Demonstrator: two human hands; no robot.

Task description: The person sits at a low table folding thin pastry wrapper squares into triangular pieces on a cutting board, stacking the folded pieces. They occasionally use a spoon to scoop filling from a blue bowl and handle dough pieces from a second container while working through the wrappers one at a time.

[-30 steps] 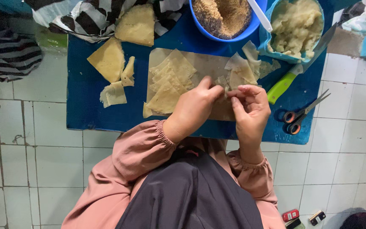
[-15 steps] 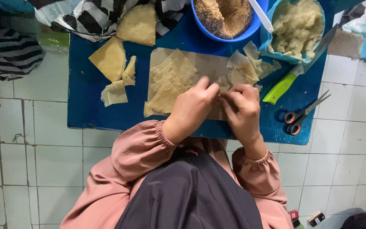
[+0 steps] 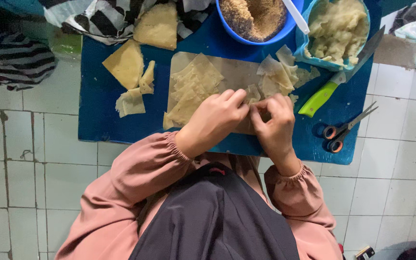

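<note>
The small piece of wrapper sat right between both sets of fingertips, lying on the pale board on top of the blue table. Both hands were basically on it: the left hand came in from the left and the right hand from the right, so neither was really nearer. Left fingers and right fingers were curled in tight, pinching its edges, though I couldn't tell which way its long side ran. A stack of wrappers lay just left of it, loose wrappers just behind, and the green knife and scissors were off to the right.
</note>
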